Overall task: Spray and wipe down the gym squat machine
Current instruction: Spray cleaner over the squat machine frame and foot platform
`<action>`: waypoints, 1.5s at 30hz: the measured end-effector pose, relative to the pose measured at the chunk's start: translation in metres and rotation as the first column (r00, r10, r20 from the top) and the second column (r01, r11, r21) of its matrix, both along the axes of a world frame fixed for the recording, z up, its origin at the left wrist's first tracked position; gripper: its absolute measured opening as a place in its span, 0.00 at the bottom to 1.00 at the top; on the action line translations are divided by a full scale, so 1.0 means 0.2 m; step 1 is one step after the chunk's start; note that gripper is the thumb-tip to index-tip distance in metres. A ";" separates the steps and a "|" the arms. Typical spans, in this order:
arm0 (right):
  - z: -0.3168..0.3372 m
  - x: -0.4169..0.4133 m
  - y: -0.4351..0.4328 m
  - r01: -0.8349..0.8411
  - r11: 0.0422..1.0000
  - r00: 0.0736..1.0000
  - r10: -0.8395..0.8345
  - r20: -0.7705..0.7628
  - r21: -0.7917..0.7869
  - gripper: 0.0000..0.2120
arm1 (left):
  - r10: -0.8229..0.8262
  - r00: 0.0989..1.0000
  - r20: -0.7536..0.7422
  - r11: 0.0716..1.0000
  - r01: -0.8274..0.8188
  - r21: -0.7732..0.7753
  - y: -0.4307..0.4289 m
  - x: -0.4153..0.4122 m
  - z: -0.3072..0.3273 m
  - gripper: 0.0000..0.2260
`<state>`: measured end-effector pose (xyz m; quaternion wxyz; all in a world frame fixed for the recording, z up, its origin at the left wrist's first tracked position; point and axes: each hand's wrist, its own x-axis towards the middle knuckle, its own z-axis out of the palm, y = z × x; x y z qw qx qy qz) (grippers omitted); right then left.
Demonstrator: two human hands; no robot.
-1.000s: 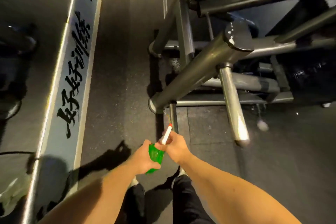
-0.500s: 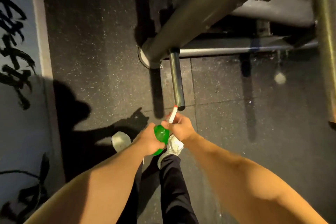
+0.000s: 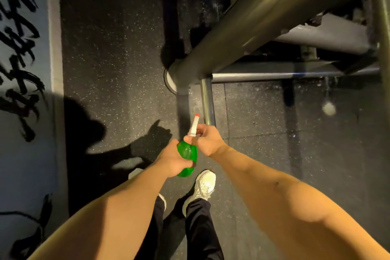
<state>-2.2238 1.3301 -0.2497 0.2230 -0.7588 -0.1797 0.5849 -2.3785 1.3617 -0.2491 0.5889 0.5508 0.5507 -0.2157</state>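
black-lettered floor strip [image 3: 23, 95] far left. left hand [image 3: 172, 160] wraps fingers round green spray bottle [image 3: 187, 153] held mid-frame above a white shoe [image 3: 205, 183]; right hand [image 3: 207, 140] curls round its white sprayer head [image 3: 193, 125]. squat machine [image 3: 263, 17] tubes stand ahead, upper right, apart from bottle.

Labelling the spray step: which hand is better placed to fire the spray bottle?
Right, likely. The right hand grips the white spray head, aimed toward the squat machine frame; the left hand just holds the green bottle body below it.
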 end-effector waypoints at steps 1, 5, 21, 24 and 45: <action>0.00 0.01 0.03 -0.004 1.000 1.000 0.004 0.011 0.007 0.12 | 0.006 1.000 0.013 1.000 -0.006 0.003 0.03 0.01 0.01 0.25; 0.10 0.01 0.11 -0.010 0.998 1.000 0.012 -0.014 0.068 0.13 | 0.026 0.999 0.035 0.999 -0.027 0.029 0.11 0.02 0.12 0.26; 1.43 -0.08 0.31 0.137 0.919 0.972 -0.197 0.129 0.369 0.19 | -0.269 0.938 0.220 0.950 0.221 0.222 0.58 0.00 1.40 0.31; 1.64 -0.06 0.32 0.177 0.890 0.958 -0.254 0.135 0.419 0.22 | -0.348 0.904 0.247 0.923 0.285 0.258 0.65 0.05 1.60 0.33; 2.09 0.44 0.45 0.113 0.825 0.897 -0.324 0.300 0.554 0.17 | -0.544 0.806 0.231 0.784 0.391 0.483 0.86 0.53 2.15 0.34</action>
